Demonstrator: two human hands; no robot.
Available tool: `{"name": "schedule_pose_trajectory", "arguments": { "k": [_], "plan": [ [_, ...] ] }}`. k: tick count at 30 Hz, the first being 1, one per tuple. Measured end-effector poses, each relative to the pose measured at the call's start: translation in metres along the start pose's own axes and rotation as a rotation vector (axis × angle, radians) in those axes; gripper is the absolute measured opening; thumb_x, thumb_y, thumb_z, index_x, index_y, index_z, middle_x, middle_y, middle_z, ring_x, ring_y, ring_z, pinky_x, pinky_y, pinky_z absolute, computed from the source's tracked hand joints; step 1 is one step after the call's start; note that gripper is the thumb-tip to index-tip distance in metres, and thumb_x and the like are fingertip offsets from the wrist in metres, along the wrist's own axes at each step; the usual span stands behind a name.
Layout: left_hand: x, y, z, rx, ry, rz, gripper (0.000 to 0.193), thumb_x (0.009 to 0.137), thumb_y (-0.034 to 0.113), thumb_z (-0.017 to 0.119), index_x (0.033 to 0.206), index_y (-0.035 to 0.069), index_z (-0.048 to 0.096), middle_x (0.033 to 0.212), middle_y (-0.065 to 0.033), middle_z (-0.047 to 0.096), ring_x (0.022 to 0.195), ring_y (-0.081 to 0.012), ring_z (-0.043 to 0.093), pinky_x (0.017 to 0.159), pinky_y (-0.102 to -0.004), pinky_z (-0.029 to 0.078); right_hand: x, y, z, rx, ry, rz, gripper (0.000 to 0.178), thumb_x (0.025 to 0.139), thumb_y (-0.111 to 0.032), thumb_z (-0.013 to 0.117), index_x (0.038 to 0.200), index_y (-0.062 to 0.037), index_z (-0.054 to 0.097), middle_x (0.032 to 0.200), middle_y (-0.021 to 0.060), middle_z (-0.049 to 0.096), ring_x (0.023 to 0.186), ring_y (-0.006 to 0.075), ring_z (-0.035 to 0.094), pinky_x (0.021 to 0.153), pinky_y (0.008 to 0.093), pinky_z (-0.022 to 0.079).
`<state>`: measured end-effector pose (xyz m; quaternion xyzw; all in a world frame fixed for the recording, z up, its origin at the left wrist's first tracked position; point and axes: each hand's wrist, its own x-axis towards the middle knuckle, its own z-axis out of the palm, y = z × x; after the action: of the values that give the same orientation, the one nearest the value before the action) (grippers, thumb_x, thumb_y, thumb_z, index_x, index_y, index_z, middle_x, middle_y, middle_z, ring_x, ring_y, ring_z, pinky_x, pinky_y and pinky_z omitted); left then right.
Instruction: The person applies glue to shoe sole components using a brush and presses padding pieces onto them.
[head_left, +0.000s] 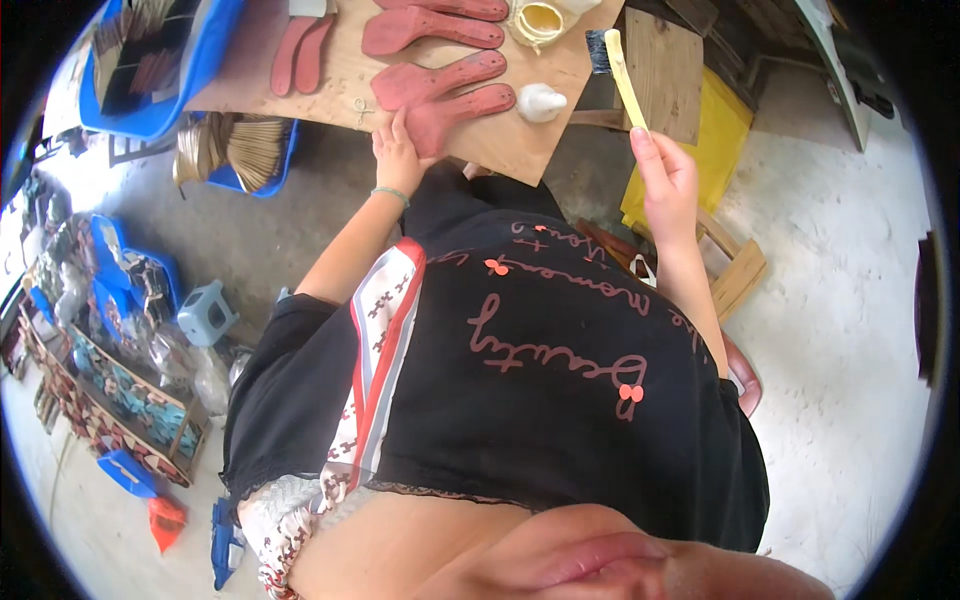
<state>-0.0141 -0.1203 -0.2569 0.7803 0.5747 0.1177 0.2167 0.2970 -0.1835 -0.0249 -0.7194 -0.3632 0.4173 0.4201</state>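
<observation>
Right hand closed around the handle of a brush, bristles raised, clear of the board; left hand in contact with the nearest red sole, at the board's near edge, grip indeterminable. White bottle stands right of the soles; pot beyond it.

Insoles on table (brush right).
</observation>
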Motion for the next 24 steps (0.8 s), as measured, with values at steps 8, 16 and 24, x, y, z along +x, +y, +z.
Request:
{"name": "schedule_pose_trajectory", "arguments": {
  "k": [8,16,24],
  "plan": [
    [0.028,-0.026,-0.008,0.085,0.044,0.027,0.102,0.059,0.051,0.083,0.137,0.004,0.037,0.137,-0.0162,0.043,0.124,-0.0355,0.042,0.106,-0.0472,0.031,-0.001,0.008,0.000,-0.019,-0.064,-0.027,0.033,0.096,-0.029,0.060,0.074,-0.0045,0.057,0.065,-0.0104,0.037,0.060,0.0017,0.030,0.052,0.0224,0.022],
    [0.029,-0.015,-0.020,0.104,-0.046,0.075,0.107,0.051,0.059,0.082,0.135,0.006,0.042,0.136,-0.0122,0.042,0.125,-0.0340,0.040,0.105,-0.0482,0.027,0.002,0.003,0.004,-0.030,-0.067,-0.005,0.030,0.097,-0.029,0.059,0.080,-0.0046,0.061,0.066,-0.0112,0.037,0.060,0.0010,0.029,0.052,0.0215,0.020],
    [0.021,-0.042,-0.031,0.051,0.023,0.027,0.104,0.058,0.066,0.075,0.134,0.005,0.043,0.136,-0.0157,0.043,0.126,-0.0363,0.039,0.106,-0.0497,0.024,0.008,-0.013,0.014,-0.038,0.004,0.017,0.034,0.096,-0.029,0.061,0.071,-0.0056,0.055,0.065,-0.0098,0.037,0.061,0.0024,0.030,0.052,0.0227,0.023]
  ]
}}
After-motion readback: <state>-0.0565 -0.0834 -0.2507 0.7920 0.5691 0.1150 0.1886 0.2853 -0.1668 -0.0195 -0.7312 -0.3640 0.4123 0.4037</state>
